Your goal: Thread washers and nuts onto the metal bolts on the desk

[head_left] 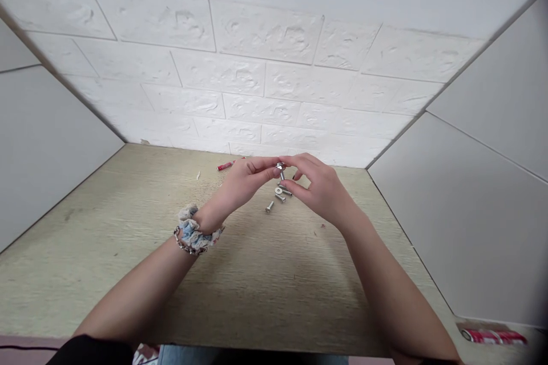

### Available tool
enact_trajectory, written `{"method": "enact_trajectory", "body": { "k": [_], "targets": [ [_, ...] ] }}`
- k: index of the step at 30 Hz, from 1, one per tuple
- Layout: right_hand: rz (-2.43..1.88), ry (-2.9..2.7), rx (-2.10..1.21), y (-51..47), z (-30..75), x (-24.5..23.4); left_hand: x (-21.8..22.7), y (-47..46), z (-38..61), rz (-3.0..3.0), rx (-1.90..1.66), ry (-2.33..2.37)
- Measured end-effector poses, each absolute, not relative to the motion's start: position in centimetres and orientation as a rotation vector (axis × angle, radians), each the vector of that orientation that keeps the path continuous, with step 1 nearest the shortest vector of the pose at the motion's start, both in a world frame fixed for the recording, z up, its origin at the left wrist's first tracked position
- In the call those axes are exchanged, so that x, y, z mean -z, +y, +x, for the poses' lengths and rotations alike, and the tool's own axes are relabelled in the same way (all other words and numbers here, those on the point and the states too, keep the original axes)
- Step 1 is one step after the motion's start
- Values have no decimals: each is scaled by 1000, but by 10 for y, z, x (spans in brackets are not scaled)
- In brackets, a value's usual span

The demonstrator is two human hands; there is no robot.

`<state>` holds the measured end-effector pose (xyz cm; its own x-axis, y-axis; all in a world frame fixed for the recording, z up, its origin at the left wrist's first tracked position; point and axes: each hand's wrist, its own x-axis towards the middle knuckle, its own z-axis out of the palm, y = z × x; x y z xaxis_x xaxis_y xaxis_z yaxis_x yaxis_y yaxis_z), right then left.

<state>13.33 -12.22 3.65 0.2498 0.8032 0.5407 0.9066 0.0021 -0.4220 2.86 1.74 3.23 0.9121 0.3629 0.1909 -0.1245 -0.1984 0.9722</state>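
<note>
Clock centred on the held bolt. Left hand at 9 o'clock, thumb and forefinger pinched on its upper end; right hand at 3 o'clock, fingertips at the top, thumb against the lower shank. Bolt is shiny metal, near upright, with a wider flanged piece around its top; fingers cover part, so whether that piece is head, nut or washer is uncertain. Left wrist: ruffled pale-blue fabric band and beaded bracelet.

At 6 o'clock, near: flat ring washer and loose bolts, one partly hidden by the right thumb. At 9 o'clock: red cylinder, far end behind left hand; farther, white scrap. Wood-grained board beneath. At 12: white brick-embossed wall. At 4, far: larger red cylinder, lying lengthwise.
</note>
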Motion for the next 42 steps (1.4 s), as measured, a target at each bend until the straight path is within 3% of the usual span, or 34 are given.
{"method": "enact_trajectory", "body": {
  "k": [16, 25, 32, 42],
  "targets": [
    [-1925, -1717, 530, -120, 136, -33, -36, 18, 22, 1662, -464, 155],
    [-1903, -1687, 482, -125, 136, -38, -32, 40, 23, 2256, -387, 184],
    [-1708, -1626, 388, -121, 138, -31, -33, 30, 22, 1827, -261, -32],
    [-1655, -1521, 247, -115, 149, -20, -25, 28, 25, 1781, -362, -33]
  ]
}}
